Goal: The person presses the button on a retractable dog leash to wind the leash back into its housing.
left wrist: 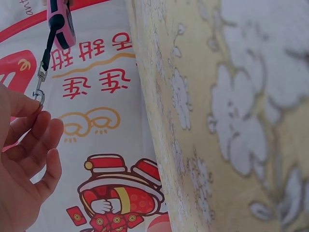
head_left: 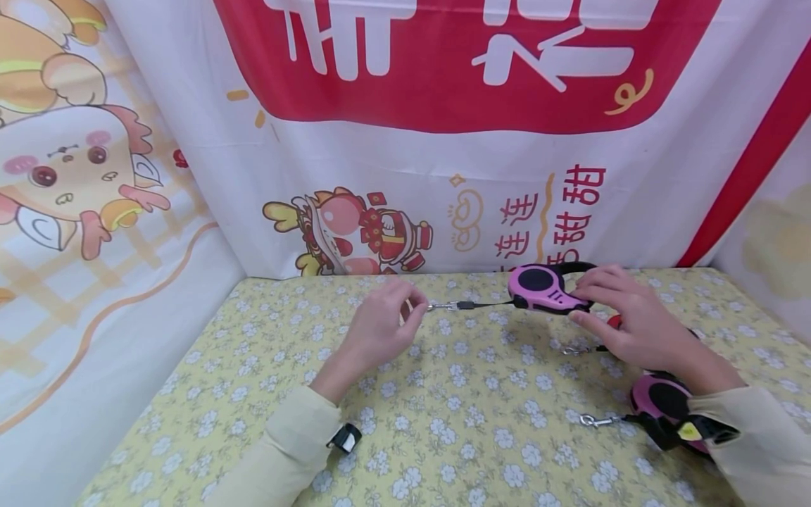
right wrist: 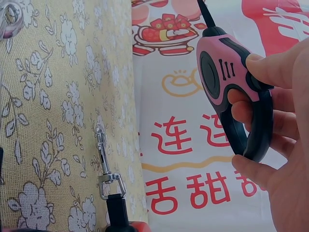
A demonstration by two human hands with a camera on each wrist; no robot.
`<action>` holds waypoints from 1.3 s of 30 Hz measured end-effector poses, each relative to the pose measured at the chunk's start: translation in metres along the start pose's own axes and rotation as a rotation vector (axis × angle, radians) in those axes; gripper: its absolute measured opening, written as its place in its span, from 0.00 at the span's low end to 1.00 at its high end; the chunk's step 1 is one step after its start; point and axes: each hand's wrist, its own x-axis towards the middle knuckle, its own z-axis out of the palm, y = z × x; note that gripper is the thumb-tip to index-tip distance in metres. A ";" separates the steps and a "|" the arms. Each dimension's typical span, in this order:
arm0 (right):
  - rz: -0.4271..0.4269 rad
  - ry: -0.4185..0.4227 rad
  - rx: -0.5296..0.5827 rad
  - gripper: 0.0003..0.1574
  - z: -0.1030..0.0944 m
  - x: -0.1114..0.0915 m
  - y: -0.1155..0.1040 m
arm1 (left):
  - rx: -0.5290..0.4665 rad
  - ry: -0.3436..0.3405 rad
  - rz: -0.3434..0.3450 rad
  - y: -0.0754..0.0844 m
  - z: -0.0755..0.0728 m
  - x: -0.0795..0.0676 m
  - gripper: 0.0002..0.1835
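Note:
My right hand (head_left: 633, 317) grips the black loop handle of a pink and black retractable dog leash (head_left: 538, 287), its thumb lying along the casing near the handle in the right wrist view. From the leash's nose a short black strap (head_left: 491, 304) runs left to a silver snap hook (head_left: 443, 306). Thumb and forefinger of my left hand (head_left: 386, 317) pinch the end of that hook, while the other fingers are loosely bent in the left wrist view. The strap stretches nearly straight between both hands, above the table.
A second pink and black leash (head_left: 659, 398) lies by the right forearm, its snap hook (head_left: 598, 420) pointing left. Partly hidden under the right hand is a red leash (head_left: 614, 322) with another hook (head_left: 576, 350). Flowered cloth covers the table (head_left: 481, 436); a printed curtain (head_left: 393, 158) hangs behind.

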 end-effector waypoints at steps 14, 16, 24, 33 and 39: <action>-0.022 0.003 0.010 0.19 0.002 0.001 -0.004 | 0.006 -0.009 0.012 0.005 0.002 -0.001 0.02; -0.036 0.008 0.013 0.19 0.002 0.001 -0.004 | 0.003 -0.012 0.014 0.006 0.002 -0.001 0.02; -0.068 0.018 0.007 0.21 0.003 0.003 -0.006 | -0.004 -0.012 0.023 0.007 0.004 0.000 0.02; -0.059 -0.002 0.018 0.21 0.004 0.003 -0.009 | -0.015 -0.003 0.035 0.009 0.007 -0.001 0.02; -0.075 0.006 0.027 0.19 0.004 0.005 -0.011 | -0.015 -0.004 0.042 0.012 0.007 -0.001 0.03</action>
